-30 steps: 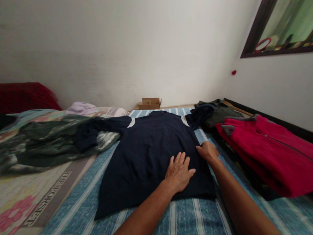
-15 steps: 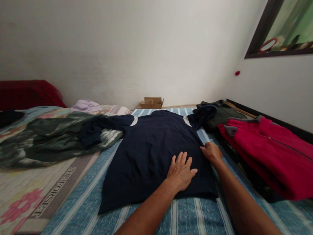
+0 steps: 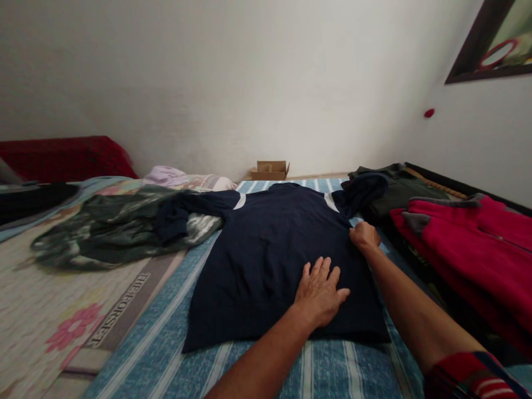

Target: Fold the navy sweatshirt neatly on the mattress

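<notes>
A navy long-sleeved top (image 3: 261, 249) with white bands at the shoulders lies spread on the blue striped sheet (image 3: 137, 354), its hem towards me. My left hand (image 3: 320, 291) rests flat on the lower right part of the cloth, fingers spread. Up the right side edge, below the sleeve, my right hand (image 3: 366, 237) is closed on the fabric; its fingertips are partly hidden. The left sleeve stretches over a grey-green mottled garment (image 3: 112, 227), while the right one is bunched near the dark clothes.
Folded pink fleece clothing (image 3: 469, 238) lies stacked at the right, with dark folded clothes (image 3: 415, 191) behind it. At the back wall stands an open cardboard box (image 3: 272, 168). A lilac cloth (image 3: 166, 175) and a black garment (image 3: 37, 202) lie on the left.
My right hand has slid a little farther up the side edge of the top. The left hand stays flat on the cloth. The view has turned slightly left.
</notes>
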{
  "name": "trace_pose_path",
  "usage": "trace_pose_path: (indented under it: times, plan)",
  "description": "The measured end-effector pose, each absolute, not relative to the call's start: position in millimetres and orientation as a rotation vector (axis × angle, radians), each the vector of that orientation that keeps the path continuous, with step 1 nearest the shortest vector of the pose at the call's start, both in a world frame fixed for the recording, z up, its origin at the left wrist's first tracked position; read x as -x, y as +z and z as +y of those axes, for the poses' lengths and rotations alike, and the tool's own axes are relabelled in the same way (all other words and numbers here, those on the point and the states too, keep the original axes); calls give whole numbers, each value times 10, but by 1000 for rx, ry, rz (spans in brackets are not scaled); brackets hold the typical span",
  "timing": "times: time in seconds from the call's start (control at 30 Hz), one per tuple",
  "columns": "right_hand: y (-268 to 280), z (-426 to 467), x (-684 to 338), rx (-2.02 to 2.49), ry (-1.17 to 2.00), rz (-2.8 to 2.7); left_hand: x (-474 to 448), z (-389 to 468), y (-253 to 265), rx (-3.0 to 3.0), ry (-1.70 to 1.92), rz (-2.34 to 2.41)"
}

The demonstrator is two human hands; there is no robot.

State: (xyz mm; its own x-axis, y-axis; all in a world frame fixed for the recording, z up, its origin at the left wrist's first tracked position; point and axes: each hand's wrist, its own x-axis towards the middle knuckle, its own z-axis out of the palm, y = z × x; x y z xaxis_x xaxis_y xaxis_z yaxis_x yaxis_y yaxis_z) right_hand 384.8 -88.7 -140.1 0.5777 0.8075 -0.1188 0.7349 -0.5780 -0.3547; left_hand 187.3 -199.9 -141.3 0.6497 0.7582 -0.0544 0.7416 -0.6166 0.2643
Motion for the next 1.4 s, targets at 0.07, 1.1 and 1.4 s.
trace_pose_path:
  times: [0.07, 1.1, 1.4]
  plan:
    - [-1422, -901, -3854, 2565, 364, -1273, -1873, -2003, -1411, -2605, 88, 1205]
    - [-1400, -1176, -3759, 2573, 136, -1510, -1878, -2004, -1431, -2576, 144, 1219]
    - [-1324, -1332, -3447, 2216, -101, -1957, -1885, -2008, -1460, -2608, 180, 1245]
